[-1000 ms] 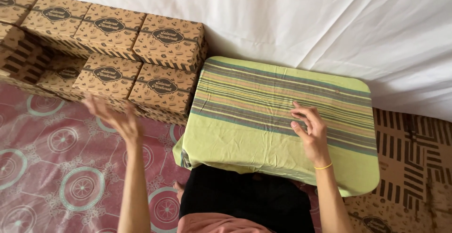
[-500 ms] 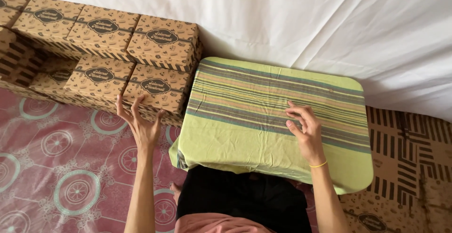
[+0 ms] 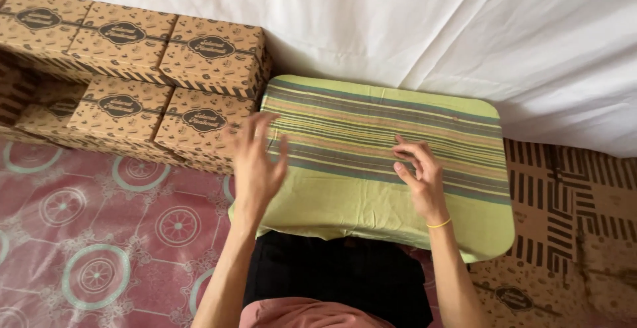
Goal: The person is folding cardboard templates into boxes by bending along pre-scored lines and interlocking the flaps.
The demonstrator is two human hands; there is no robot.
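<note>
Both hands are empty, fingers loosely spread — the left hand (image 3: 257,162) hovers at the near left edge of the striped green cloth (image 3: 371,189), the right hand (image 3: 419,179) rests fingertips on its weave. Beyond, five patterned cardboard boxes (image 3: 199,82) stack against a wrinkled white sheet (image 3: 431,29).

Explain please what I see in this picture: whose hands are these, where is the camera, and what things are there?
The camera sits on a person's head and looks down, so both arms are that person's own. The left hand is open, fingers spread, above the left edge of a small table under a green striped cloth; it looks blurred. The right hand is over the cloth with its fingers bent; whether it touches is hard to tell. Neither hand holds anything. To the left, brown boxes are stacked on a pink patterned floor mat. Behind is a white sheet, and flat cardboard lies on the right.
</note>
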